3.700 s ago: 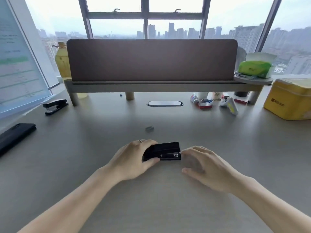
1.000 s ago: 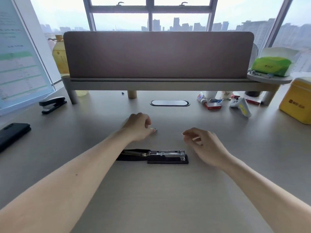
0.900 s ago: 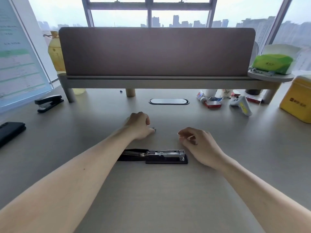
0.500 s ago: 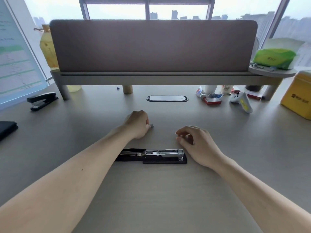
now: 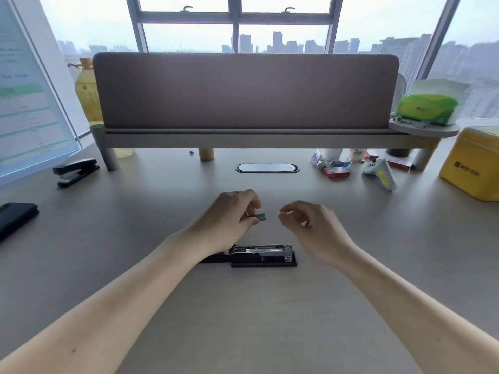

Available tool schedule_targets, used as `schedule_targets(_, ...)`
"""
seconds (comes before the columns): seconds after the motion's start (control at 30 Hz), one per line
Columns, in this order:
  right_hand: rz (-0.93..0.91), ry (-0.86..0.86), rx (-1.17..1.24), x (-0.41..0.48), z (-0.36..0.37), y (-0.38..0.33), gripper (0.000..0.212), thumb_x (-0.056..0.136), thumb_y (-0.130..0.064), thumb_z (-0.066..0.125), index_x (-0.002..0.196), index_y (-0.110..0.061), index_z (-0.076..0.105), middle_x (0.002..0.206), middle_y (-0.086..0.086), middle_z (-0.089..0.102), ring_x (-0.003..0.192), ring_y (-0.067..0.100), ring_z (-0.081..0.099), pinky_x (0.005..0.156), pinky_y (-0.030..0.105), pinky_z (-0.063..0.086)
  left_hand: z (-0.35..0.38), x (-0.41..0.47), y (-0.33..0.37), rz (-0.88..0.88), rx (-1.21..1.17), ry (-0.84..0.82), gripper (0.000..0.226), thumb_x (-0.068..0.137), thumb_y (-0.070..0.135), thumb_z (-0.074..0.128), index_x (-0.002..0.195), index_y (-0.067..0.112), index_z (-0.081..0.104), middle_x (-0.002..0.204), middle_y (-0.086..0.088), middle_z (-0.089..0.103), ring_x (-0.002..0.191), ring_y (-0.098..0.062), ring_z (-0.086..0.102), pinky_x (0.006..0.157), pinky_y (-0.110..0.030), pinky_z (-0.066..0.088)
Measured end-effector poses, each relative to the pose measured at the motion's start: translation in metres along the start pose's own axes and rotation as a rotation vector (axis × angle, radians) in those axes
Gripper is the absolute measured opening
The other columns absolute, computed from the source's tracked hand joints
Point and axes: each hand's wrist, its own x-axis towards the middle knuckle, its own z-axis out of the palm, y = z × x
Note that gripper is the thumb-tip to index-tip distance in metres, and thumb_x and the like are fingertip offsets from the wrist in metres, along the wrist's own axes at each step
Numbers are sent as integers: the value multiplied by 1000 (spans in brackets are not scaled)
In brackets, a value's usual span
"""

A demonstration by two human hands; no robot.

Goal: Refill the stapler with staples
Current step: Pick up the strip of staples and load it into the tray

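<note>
Half a second ago our left hand (image 5: 229, 217) lay curled on the table (image 5: 378, 265) over the strip of staples (image 5: 259, 217); now it has lifted and pinches that strip by one end between thumb and fingertips, the free end pointing at our right hand (image 5: 307, 225). The right hand has risen too and hovers near the strip with thumb and forefinger almost together, holding nothing that we can see. The stapler (image 5: 259, 255) lies open on the table just below both hands, its metal magazine facing up.

We judge the strip light and stiff but brittle: glued staples snap apart if bent, so we should grip it by its long sides and keep it straight, legs down, over the magazine. The stapler body looks heavy enough to stay put.

The yellow tin (image 5: 472, 168) at far right bears a small logo and characters too blurred to read. The same goes for the printed sheet (image 5: 24, 109) at left.
</note>
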Motion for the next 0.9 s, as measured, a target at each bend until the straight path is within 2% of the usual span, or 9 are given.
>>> schedule_targets(0.07, 42, -55, 72, -1, -2, -12, 22, 96, -45, 65, 100, -27, 77, 85, -9, 82, 76, 3, 71, 71, 20, 50, -3, -13, 7, 70, -31, 26, 23, 94, 15, 73, 115, 15, 65, 101, 3, 69, 86, -13, 65, 83, -28, 54)
schedule_targets(0.13, 71, -133, 148, -6, -6, -24, 23, 97, -46, 63, 96, -27, 77, 84, -9, 83, 71, 3, 69, 71, 23, 51, -6, -23, 12, 125, -49, 51, 22, 94, 16, 73, 115, 16, 66, 102, 4, 69, 88, -11, 67, 83, -29, 56)
schedule_targets(0.33, 91, -295, 230, -22, -16, -41, 23, 93, -45, 71, 94, -23, 80, 84, -7, 84, 67, 1, 64, 68, 19, 48, -11, -38, 17, 233, -35, 102, 21, 96, 22, 73, 115, 16, 66, 105, 4, 71, 91, -11, 69, 83, -36, 58)
schedule_targets(0.43, 87, -284, 277, -24, -14, -41, 19, 92, -35, 76, 94, -17, 80, 81, -2, 84, 65, 7, 59, 62, 16, 46, -12, -40, 19, 243, -24, 105, 22, 96, 24, 73, 114, 15, 66, 106, 4, 71, 91, -12, 69, 83, -36, 57)
schedule_targets(0.53, 109, -264, 319, -27, -13, -39, 19, 92, -29, 77, 95, -11, 80, 75, -3, 81, 61, 5, 59, 60, 12, 45, -12, -42, 23, 236, -19, 98, 20, 95, 25, 73, 113, 17, 67, 103, 6, 71, 89, -10, 69, 83, -34, 57)
schedule_targets(0.67, 138, -271, 364, -29, -11, -34, 7, 94, -18, 75, 89, -14, 79, 73, -3, 80, 59, 0, 64, 67, 19, 50, -10, -42, 23, 34, -234, 72, 17, 90, 29, 79, 103, 23, 71, 97, 11, 73, 87, -5, 71, 80, -21, 57)
schedule_targets(0.73, 136, -256, 380, -29, -9, -33, 10, 94, -11, 74, 86, -16, 76, 70, -3, 80, 57, 0, 64, 67, 20, 50, -10, -40, 24, -162, -468, 12, 14, 91, 29, 77, 99, 19, 73, 91, 5, 76, 81, -8, 74, 80, -24, 61)
schedule_targets(0.8, 126, -233, 377, -30, -8, -32, 13, 94, -9, 73, 84, -16, 75, 67, -4, 79, 54, 0, 63, 63, 17, 49, -10, -40, 26, -324, -727, -47, 17, 95, 21, 73, 100, 5, 73, 83, -7, 76, 76, -18, 76, 77, -31, 65)
schedule_targets(0.9, 115, -213, 369, -31, -9, -33, 10, 95, -10, 73, 86, -13, 76, 66, -5, 79, 52, -1, 62, 58, 13, 47, -11, -40, 29, -370, -866, -67, 14, 93, 13, 74, 96, 0, 73, 81, -15, 78, 73, -22, 76, 70, -28, 63)
